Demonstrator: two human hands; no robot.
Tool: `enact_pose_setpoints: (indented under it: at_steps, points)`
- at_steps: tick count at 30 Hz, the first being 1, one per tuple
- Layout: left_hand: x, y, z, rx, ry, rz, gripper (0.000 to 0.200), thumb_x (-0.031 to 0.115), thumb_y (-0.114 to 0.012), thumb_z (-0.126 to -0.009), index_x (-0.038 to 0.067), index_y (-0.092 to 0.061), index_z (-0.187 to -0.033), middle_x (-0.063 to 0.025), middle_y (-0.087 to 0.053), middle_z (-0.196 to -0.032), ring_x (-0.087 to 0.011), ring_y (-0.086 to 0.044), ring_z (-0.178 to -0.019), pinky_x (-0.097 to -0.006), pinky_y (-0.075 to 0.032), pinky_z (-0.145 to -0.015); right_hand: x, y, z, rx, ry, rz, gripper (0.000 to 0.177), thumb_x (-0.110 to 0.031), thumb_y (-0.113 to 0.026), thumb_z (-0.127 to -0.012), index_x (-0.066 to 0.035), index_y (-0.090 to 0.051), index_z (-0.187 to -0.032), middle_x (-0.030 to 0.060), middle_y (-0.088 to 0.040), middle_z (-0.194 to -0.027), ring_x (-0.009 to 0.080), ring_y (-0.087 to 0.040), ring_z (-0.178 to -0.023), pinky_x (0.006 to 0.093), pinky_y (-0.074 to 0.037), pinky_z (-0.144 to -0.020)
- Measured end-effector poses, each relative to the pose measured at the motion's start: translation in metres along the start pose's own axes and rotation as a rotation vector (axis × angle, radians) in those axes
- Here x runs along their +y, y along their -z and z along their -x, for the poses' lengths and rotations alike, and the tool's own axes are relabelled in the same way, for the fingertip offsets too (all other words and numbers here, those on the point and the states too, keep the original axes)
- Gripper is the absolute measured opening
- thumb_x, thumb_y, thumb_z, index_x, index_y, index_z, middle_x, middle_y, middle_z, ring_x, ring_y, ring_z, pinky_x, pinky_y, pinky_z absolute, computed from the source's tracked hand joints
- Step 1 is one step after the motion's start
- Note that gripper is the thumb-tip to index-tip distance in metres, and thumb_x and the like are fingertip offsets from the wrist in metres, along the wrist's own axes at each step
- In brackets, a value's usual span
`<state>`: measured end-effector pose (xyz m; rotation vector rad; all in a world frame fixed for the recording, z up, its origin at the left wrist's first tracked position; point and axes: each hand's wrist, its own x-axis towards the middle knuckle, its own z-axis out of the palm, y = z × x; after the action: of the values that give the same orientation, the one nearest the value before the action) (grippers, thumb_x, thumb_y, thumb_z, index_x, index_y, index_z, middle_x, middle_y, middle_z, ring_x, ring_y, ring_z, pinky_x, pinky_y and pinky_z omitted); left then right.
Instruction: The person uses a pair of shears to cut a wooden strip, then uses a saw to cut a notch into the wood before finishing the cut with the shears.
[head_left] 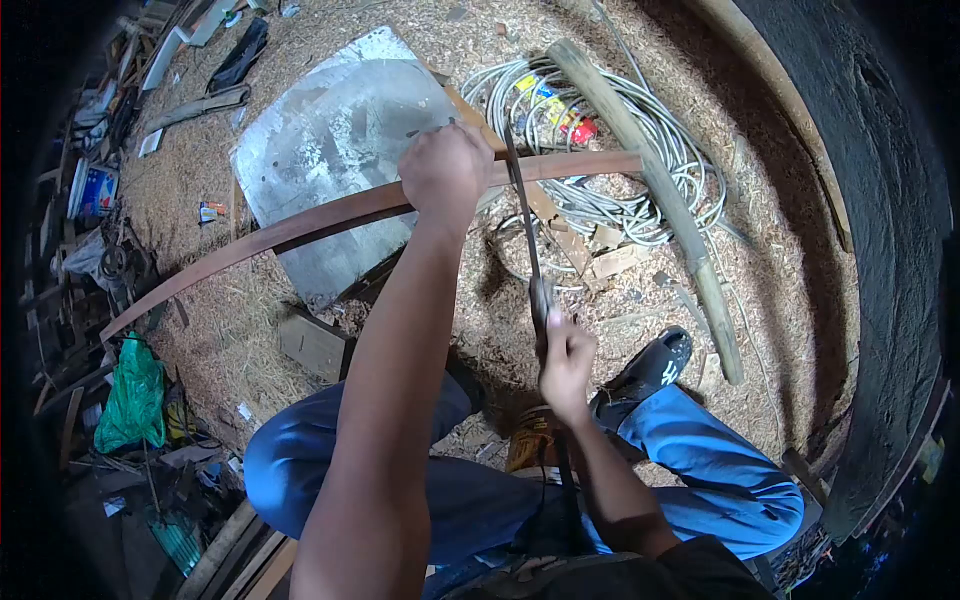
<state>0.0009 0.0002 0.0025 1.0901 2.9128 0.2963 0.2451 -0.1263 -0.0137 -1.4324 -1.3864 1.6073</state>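
Note:
My left hand point(446, 170) is closed in a fist around a long reddish wood strip point(330, 217), pressing it over the metal-faced block. The strip looks curved in this wide view and runs from lower left to upper right. In my right hand point(567, 368) is the handle of what looks like a handsaw point(526, 215). Its thin dark blade shows nearly edge-on and crosses the strip just right of my left fist; the teeth cannot be made out. Beneath the strip stands the block with a scratched metal top point(340, 125).
Coiled pale cable point(690, 195) and a rough pole point(690, 235) lie right of the block, with cardboard scraps point(620, 260) nearby. Wood chips cover the ground. A green plastic bag point(133, 395) sits among clutter at left. A large dark curved wall point(890, 250) borders the right side.

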Motion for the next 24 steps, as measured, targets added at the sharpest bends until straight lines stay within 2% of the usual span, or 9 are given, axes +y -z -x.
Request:
enact_pose_setpoints:
  at_steps: [4,7,10,17,18,19,21,24]
  points:
    - [0.001,0.002,-0.001,-0.068,0.025,0.013,0.044,0.028,-0.042,-0.093,0.004,-0.074,-0.073,-0.0193,-0.071,-0.079,-0.0346,-0.071,-0.076,-0.0428,-0.056,-0.074,-0.010,0.016,0.015,-0.005,0.017,0.096,0.044,-0.016,-0.053,-0.102,0.000,-0.047,-0.061,-0.0031,-0.042,-0.055,0.0078,-0.036,-0.052,0.0310,-0.027,-0.049]
    - [0.002,0.004,0.000,-0.076,0.005,-0.010,0.045,0.029,-0.042,-0.093,0.004,-0.074,-0.073,-0.0195,-0.071,-0.080,-0.0342,-0.071,-0.076,-0.0423,-0.056,-0.074,-0.009,-0.007,-0.026,-0.005,0.098,0.073,0.044,-0.016,-0.053,-0.102,0.000,-0.046,-0.061,-0.0027,-0.041,-0.055,0.0075,-0.035,-0.052,0.0311,-0.026,-0.049]
    - [0.004,0.006,0.002,-0.079,0.005,-0.028,0.045,0.029,-0.042,-0.093,0.004,-0.074,-0.073,-0.0199,-0.072,-0.080,-0.0341,-0.071,-0.076,-0.0418,-0.056,-0.075,-0.022,-0.023,-0.051,0.007,0.024,-0.005,0.046,-0.017,-0.052,-0.102,0.000,-0.044,-0.061,-0.0018,-0.039,-0.054,0.0074,-0.034,-0.053,0.0312,-0.025,-0.049]
    - [0.001,0.002,-0.001,-0.092,0.022,-0.015,0.045,0.029,-0.042,-0.093,0.004,-0.074,-0.074,-0.0203,-0.072,-0.081,-0.0343,-0.071,-0.077,-0.0423,-0.055,-0.076,-0.013,0.011,0.016,0.025,-0.036,-0.003,0.049,-0.018,-0.051,-0.103,-0.003,-0.038,-0.058,-0.0058,-0.036,-0.053,0.0061,-0.029,-0.051,0.0301,-0.022,-0.048]
    - [0.001,0.003,0.000,-0.092,0.026,-0.016,0.045,0.029,-0.042,-0.093,0.004,-0.074,-0.074,-0.0203,-0.072,-0.081,-0.0343,-0.071,-0.077,-0.0423,-0.055,-0.076,-0.004,0.011,0.012,0.028,0.078,0.057,0.049,-0.019,-0.051,-0.103,-0.004,-0.039,-0.058,-0.0059,-0.037,-0.054,0.0057,-0.029,-0.051,0.0294,-0.022,-0.048]
    - [0.003,0.005,0.001,-0.087,0.025,-0.008,0.046,0.029,-0.042,-0.093,0.004,-0.074,-0.073,-0.0200,-0.072,-0.081,-0.0346,-0.071,-0.077,-0.0426,-0.055,-0.075,-0.009,0.007,0.003,0.027,0.080,0.057,0.049,-0.019,-0.051,-0.103,-0.004,-0.039,-0.058,-0.0059,-0.037,-0.054,0.0057,-0.029,-0.051,0.0294,-0.022,-0.048]
    - [0.003,0.006,0.001,-0.081,0.027,-0.003,0.046,0.030,-0.042,-0.093,0.004,-0.074,-0.073,-0.0198,-0.071,-0.080,-0.0348,-0.071,-0.077,-0.0429,-0.055,-0.075,-0.019,-0.006,-0.020,0.009,-0.039,0.024,0.050,-0.020,-0.051,-0.103,-0.004,-0.041,-0.058,-0.0055,-0.037,-0.054,0.0061,-0.029,-0.052,0.0299,-0.022,-0.048]
    - [0.001,0.000,0.002,-0.053,0.005,-0.027,0.045,0.029,-0.043,-0.093,0.003,-0.073,-0.071,-0.0201,-0.071,-0.080,-0.0354,-0.070,-0.076,-0.0432,-0.055,-0.075,-0.021,-0.020,-0.039,0.009,-0.033,-0.029,0.051,-0.022,-0.052,-0.103,-0.003,-0.041,-0.058,-0.0043,-0.037,-0.054,0.0070,-0.031,-0.052,0.0309,-0.023,-0.049]
